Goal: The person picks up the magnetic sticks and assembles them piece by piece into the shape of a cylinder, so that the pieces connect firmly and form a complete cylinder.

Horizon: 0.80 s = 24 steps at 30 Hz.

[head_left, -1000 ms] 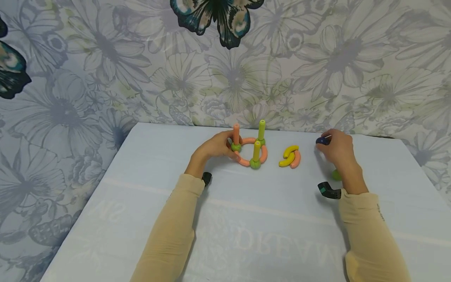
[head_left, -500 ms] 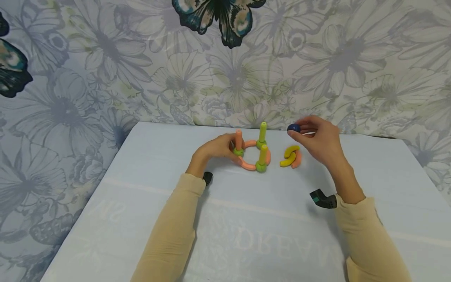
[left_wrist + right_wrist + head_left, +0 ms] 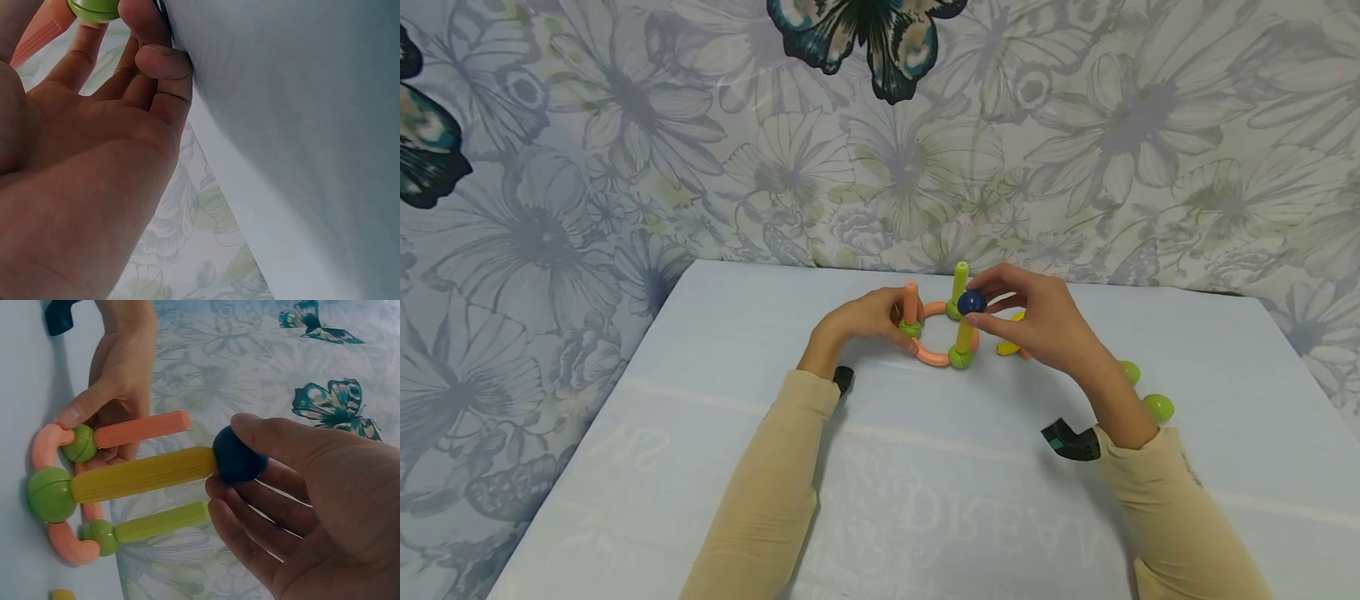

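Note:
My right hand (image 3: 1033,317) pinches a dark blue ball (image 3: 972,302) between thumb and fingers. In the right wrist view the ball meets the top end of an upright yellow rod (image 3: 144,474). That rod rises from a green ball (image 3: 51,495) in a ring of curved orange pieces (image 3: 932,358). An orange rod (image 3: 911,302) and a light green rod (image 3: 960,280) stand on the ring's other green balls. My left hand (image 3: 867,318) holds the ring's left side around the green ball under the orange rod. The left wrist view shows only part of that grip.
Yellow curved pieces (image 3: 1009,348) and a bit of orange lie right of the ring, partly hidden by my right hand. Two loose green balls (image 3: 1159,407) rest beside my right forearm. A patterned wall stands behind the white table (image 3: 737,517).
My right hand has carried the blue ball leftward from the table's right side to the top of the yellow rod. The ring has shifted slightly right and toward me, with my left hand still holding it.

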Each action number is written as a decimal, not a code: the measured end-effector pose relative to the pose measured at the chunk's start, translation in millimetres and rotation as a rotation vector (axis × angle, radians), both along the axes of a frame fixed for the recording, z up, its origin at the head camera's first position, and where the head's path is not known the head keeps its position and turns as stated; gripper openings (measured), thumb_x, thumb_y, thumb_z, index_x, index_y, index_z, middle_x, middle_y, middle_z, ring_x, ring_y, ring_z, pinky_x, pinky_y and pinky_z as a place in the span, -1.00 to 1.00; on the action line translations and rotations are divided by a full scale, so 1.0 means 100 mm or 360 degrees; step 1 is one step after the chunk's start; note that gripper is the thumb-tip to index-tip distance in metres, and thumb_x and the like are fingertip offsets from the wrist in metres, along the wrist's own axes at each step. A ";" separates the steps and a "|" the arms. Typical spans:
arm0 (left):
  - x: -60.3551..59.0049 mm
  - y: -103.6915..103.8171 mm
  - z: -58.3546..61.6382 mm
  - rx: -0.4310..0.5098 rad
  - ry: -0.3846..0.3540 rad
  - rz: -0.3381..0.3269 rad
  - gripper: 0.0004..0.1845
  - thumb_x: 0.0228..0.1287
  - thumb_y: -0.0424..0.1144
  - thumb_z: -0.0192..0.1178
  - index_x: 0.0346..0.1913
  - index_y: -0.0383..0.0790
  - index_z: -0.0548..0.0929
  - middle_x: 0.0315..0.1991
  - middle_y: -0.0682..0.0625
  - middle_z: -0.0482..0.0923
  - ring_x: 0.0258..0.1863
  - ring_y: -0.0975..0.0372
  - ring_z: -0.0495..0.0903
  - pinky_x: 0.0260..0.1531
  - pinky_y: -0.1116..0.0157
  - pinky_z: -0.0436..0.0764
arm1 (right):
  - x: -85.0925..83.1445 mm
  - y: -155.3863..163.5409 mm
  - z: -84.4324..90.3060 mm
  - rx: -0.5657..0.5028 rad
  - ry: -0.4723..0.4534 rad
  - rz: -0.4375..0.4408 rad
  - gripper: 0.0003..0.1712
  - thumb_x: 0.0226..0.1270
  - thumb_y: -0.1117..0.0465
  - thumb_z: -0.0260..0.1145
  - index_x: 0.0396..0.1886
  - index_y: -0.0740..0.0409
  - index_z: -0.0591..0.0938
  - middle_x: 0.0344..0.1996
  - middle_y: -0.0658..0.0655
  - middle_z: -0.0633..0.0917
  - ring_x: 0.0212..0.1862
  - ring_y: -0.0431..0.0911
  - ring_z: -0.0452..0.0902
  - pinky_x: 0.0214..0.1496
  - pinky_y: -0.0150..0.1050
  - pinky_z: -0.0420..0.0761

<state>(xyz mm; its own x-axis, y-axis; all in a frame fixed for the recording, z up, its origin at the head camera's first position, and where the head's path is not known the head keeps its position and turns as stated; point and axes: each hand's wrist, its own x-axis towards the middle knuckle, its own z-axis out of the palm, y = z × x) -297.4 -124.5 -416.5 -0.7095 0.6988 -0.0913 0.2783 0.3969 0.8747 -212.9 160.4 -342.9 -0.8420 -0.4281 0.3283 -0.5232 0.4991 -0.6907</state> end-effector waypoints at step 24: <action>0.04 0.03 0.01 -0.0058 0.0021 0.0096 -0.58 0.05 -0.27 0.67 -0.29 -0.18 0.52 -0.26 0.03 0.58 -0.22 0.19 0.48 -0.07 0.27 0.42 | -0.22 -0.05 -0.49 0.0552 -0.0543 -0.0002 -0.45 0.15 0.13 0.67 0.05 0.29 0.67 -0.12 0.25 0.72 -0.21 -0.03 0.65 -0.23 -0.24 0.64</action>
